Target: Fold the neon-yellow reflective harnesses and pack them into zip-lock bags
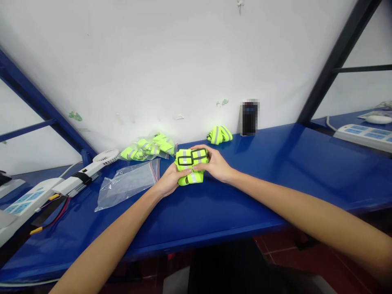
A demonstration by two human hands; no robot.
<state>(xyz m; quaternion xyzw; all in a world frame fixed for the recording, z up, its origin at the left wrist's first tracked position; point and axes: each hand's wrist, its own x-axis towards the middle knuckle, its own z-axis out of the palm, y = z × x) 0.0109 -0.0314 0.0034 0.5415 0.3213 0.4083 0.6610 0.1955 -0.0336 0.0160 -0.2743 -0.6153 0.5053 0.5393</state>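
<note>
Between my two hands is a folded neon-yellow reflective strap (193, 176) with grey stripes and two black rectangular buckles, held above the blue table (214, 212). My left hand (169, 179) grips its lower left side, thumb across the front. Around its right side my right hand (216, 163) is closed, thumb on the front and fingers behind. A flat clear zip bag (128, 183) lies left of my left hand. Behind it are several yellow reflective straps in clear bags (150, 147). Another rolled yellow strap (219, 134) rests against the wall, beyond my right hand.
At the left lie a white handheld fan (105, 156), a white power strip (29, 202) and a cable with yellow connectors (36, 230). A blurred dark object (249, 118) leans on the wall. Another power strip (366, 136) is at the right, past a dark metal post (327, 61).
</note>
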